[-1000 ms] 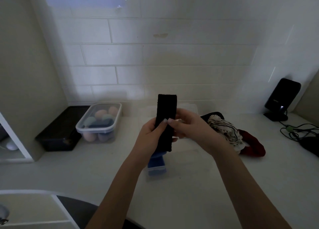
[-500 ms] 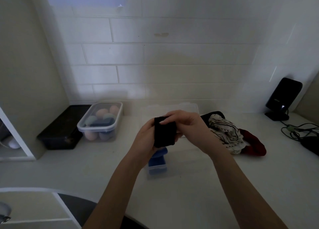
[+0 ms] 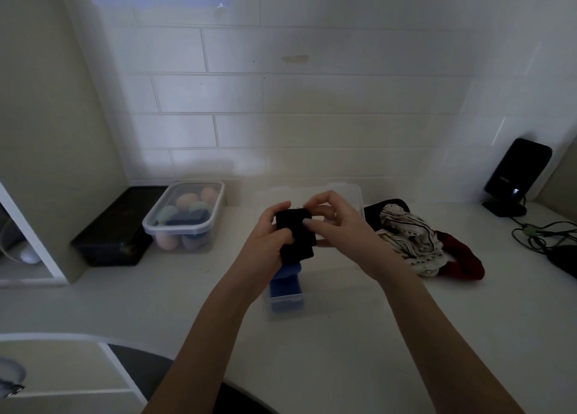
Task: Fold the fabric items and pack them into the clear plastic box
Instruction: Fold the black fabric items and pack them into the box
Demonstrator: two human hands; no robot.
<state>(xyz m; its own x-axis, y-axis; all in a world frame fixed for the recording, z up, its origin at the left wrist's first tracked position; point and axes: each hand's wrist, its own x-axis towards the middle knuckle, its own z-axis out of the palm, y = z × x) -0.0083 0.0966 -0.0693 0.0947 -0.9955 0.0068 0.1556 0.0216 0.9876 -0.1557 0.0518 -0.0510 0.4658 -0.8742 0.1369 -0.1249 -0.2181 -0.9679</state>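
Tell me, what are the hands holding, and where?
A folded black cloth: the left hand grips its left side, the right hand pinches its top right edge.

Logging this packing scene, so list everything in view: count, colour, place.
black fabric: 1, black, folded, held in both hands
clear plastic box: 1, clear, centre of counter
blue fabric: 1, blue, inside that box
fabric pile: several, striped white, red, black; right of box
lidded container: 1, clear, rounded pastel items inside, left
black tray: 1, far left
black device: 1, on stand, right corner
cables: dark, right edge
left hand: 1
right hand: 1
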